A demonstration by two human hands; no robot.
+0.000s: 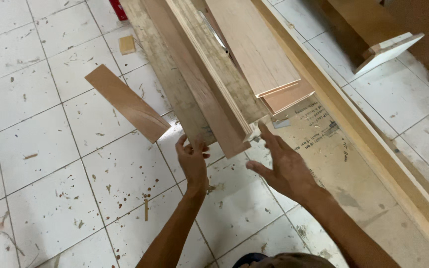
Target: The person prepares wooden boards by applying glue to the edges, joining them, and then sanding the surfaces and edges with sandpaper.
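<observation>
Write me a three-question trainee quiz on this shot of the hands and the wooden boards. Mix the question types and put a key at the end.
1. True or false: the left hand touches the near end of the long board stack.
2. Multiple choice: the right hand is (A) closed around a plank, (B) open with fingers spread near the stack's end, (C) flat on the floor.
3. Short answer: what lies apart on the tiled floor, left of the stack?

Key
1. True; its fingers curl against the end.
2. B.
3. A short loose plank, lying at a slant, with a small wood block further off.
</observation>
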